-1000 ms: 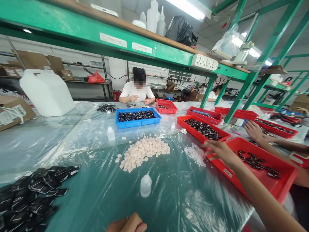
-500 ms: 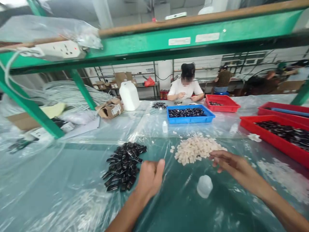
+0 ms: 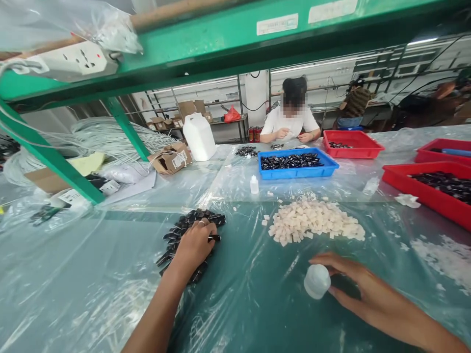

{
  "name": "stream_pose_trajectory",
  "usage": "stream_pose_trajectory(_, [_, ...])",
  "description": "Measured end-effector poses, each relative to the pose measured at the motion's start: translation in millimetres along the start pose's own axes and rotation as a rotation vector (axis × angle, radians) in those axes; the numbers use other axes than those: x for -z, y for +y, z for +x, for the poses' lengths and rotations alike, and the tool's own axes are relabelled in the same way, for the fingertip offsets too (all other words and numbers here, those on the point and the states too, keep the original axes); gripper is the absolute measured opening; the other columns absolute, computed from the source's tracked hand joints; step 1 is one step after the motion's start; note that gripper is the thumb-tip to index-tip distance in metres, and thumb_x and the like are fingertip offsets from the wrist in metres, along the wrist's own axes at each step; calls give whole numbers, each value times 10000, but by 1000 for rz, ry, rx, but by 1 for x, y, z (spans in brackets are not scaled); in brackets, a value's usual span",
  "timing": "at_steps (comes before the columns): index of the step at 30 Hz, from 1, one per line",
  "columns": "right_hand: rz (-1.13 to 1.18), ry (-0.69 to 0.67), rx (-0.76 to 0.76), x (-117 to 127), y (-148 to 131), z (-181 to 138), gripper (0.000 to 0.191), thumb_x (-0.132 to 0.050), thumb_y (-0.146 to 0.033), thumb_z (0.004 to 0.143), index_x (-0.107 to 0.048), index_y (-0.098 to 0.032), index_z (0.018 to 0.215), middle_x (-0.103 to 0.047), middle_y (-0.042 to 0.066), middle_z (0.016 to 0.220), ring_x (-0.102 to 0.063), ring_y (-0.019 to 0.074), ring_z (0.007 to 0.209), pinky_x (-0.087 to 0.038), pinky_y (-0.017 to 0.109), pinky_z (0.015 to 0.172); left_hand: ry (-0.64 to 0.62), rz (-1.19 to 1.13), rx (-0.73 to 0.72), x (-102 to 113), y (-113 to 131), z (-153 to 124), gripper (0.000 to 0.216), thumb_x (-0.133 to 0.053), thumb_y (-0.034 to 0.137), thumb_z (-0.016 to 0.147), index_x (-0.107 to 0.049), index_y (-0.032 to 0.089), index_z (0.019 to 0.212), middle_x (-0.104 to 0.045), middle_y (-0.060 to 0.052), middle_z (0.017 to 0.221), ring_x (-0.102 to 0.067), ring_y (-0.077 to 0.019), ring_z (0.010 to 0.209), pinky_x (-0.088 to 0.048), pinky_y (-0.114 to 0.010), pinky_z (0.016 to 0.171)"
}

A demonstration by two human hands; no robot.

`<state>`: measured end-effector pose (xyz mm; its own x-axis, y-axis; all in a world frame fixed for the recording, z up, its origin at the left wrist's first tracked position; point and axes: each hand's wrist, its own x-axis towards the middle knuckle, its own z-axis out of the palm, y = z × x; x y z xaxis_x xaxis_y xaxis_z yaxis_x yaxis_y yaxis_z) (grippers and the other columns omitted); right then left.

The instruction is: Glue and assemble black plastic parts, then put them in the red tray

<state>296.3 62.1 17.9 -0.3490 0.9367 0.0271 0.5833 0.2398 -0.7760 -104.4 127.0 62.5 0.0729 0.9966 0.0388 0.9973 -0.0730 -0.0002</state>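
Observation:
My left hand, a ring on one finger, is over the pile of small shiny black pieces. Its fingers are curled down, and one black piece sticks out by the thumb. My right hand has thumb and forefinger closed around the side of a small translucent white cup on the table. Beyond that hand lies a heap of small off-white blocks, with a few loose ones at its left edge.
A small white bottle stands before a blue tray of black pieces. Red trays line the right side. A green shelf beam crosses overhead. Opposite sits a person; a white jug and carton stand left.
My left hand has moved left and forward onto the black pile, its fingers now curled on a piece. My right hand has drawn back from the white blocks to the cup. The view has shifted slightly.

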Motion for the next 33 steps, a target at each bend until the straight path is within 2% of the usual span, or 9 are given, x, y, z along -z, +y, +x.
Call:
stream_pose_trajectory(4, [-46,-88,-10,4,-18,-1,394,-602,-296,967,-687,-317,1351,-700,80,1435,-698,306,1299,-600,433,1055,31,-101,-35,-6,4,5,101,-734,179,1033,-712,158,1130,-744,-37,1056,-746,-225,921,-636,-407,828])
stream_pose_trajectory(9, [-25,-126,62,8,-25,-3,425,-591,-150,907,-696,-292,1294,-712,73,1359,-660,312,1341,-574,442,1070,94,-356,-213,-12,31,-4,386,-550,198,1064,-601,190,1447,-691,-19,916,-707,-224,816,-588,-362,773])
stream_pose_trajectory(13, [48,-111,132,12,-16,1,509,-522,-54,846,-694,-261,1277,-740,73,1297,-732,254,1193,-610,399,1005,102,-523,-302,-14,58,-15,264,-488,329,1018,-698,235,1147,-718,-24,876,-712,-225,739,-553,-317,661])
stream_pose_trajectory(18, [25,-12,130,14,-4,11,474,-491,10,841,-713,-203,1202,-758,80,1156,-751,195,1034,-623,331,902,161,-714,-309,-29,69,-16,235,-595,452,939,-559,273,793,-816,-41,921,-790,-254,769,-603,-334,689])
stream_pose_trajectory(20, [-4,23,114,13,0,14,442,-502,32,861,-719,-193,1174,-763,71,1133,-750,189,1021,-615,328,889,167,-771,-311,-37,69,-13,217,-635,481,926,-656,268,893,-841,-44,935,-835,-288,823,-644,-354,720])
stream_pose_trajectory(22, [-32,49,98,13,2,15,381,-541,22,906,-714,-182,1177,-759,64,1142,-744,192,1026,-611,347,887,172,-809,-318,-43,68,-11,349,-644,505,918,-743,269,1156,-853,-39,962,-854,-322,895,-666,-371,731])
stream_pose_trajectory(24, [-60,66,87,13,2,14,297,-590,-23,952,-708,-175,1178,-744,55,1136,-727,195,1005,-602,371,881,181,-812,-330,-44,69,-12,431,-635,516,927,-776,291,1266,-846,-45,1009,-852,-348,919,-650,-370,676])
stream_pose_trajectory(28, [-83,75,79,13,-2,12,258,-540,-101,1010,-720,-169,1181,-708,89,1125,-675,203,920,-569,393,832,194,-811,-358,-38,72,-16,316,-620,474,971,-848,309,1114,-805,-68,1061,-828,-362,889,-555,-351,596])
stream_pose_trajectory(33, [35,-62,127,13,-10,8,394,-653,-145,907,-733,-233,1283,-738,88,1244,-702,222,1020,-578,354,867,134,-884,-396,-33,83,-28,208,-540,382,1069,-705,312,1175,-801,-26,1027,-817,-257,907,-605,-303,715])
